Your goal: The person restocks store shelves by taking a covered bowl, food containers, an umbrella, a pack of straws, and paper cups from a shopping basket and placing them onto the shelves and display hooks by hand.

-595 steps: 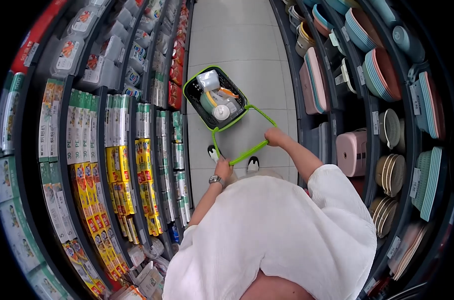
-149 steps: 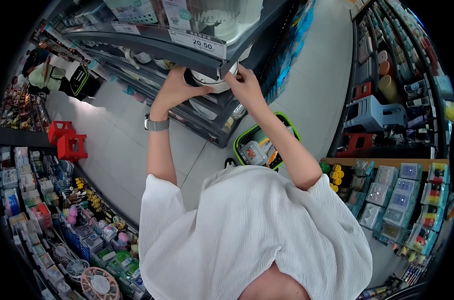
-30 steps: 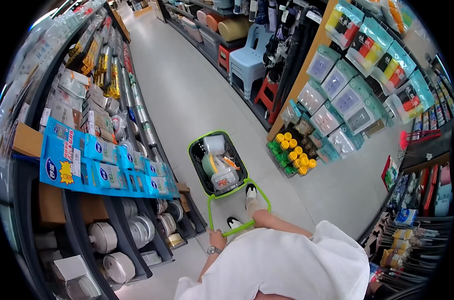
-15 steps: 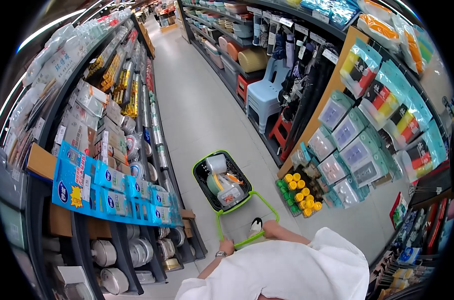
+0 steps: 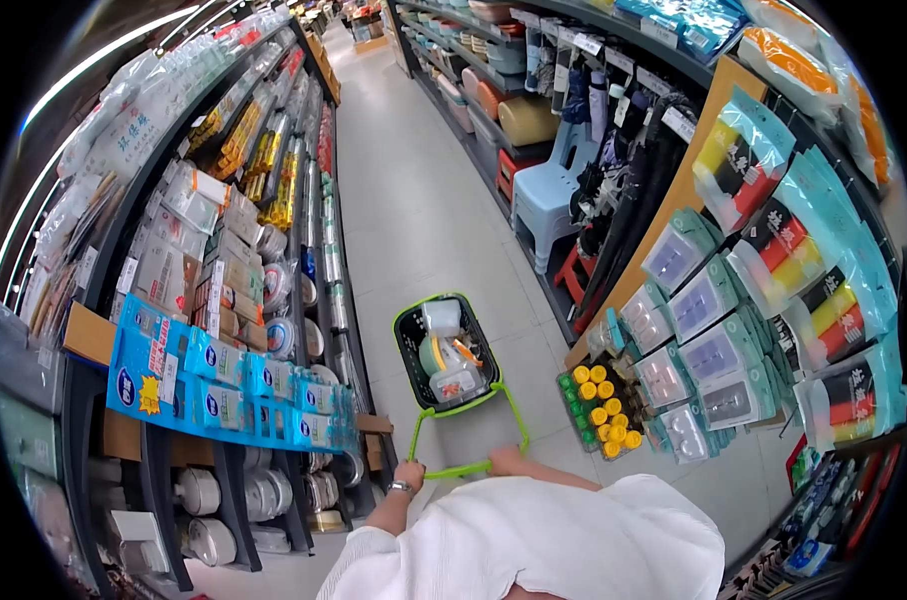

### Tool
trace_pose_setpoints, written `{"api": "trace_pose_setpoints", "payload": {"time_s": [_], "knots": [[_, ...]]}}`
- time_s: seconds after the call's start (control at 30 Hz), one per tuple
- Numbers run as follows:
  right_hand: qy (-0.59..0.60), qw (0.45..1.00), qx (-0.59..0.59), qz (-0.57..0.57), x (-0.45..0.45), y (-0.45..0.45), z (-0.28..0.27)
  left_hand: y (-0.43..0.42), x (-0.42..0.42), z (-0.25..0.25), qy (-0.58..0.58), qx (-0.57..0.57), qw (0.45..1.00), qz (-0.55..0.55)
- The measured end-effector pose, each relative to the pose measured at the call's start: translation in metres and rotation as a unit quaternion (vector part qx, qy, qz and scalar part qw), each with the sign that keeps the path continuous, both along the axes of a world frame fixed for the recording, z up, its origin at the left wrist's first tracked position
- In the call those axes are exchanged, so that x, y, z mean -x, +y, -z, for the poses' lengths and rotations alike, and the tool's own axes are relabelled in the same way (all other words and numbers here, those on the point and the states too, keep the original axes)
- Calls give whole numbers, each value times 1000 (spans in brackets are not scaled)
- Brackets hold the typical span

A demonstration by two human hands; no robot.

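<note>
A black shopping basket with a green rim stands on the floor in front of me. Inside it lie a white container, a clear plastic pack and some greenish and orange items. Its long green handle reaches back toward my body. My left hand, below a wristwatch, is closed round the handle's left end. At the right end, my right hand is closed on the same handle.
Shelves of packaged goods and blue hanging packs line the left. On the right are stacked blue stools, yellow-capped and green-capped bottles on the floor and hanging packs. The aisle floor runs ahead.
Earlier both hands were at a shelf corner; now they hold the basket handle. Over the last second the view has tilted up along the aisle, and the side displays have shifted right in view.
</note>
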State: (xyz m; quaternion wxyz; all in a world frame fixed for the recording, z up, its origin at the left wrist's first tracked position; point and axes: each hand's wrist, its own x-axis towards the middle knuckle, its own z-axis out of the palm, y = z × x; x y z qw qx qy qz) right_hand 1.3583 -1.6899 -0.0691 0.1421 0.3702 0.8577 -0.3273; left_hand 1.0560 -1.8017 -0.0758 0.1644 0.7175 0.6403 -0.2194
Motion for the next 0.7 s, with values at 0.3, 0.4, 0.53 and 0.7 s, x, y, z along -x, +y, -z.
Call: {"api": "trace_pose_setpoints", "payload": {"time_s": [0.3,0.4,0.53,0.7], "knots": [[61,998,-19,-4,-3,30,12,12,-61,-25,-63,-87,978,-180],[82,996,-19,17,3,44,25,38,-58,-31,-47,-44,979,-195],[36,999,-11,-1,12,73,10,62,-52,-13,-39,-123,972,-196],[27,1000,-3,-13,54,101,-15,92,-13,-22,-50,-126,970,-203]]}}
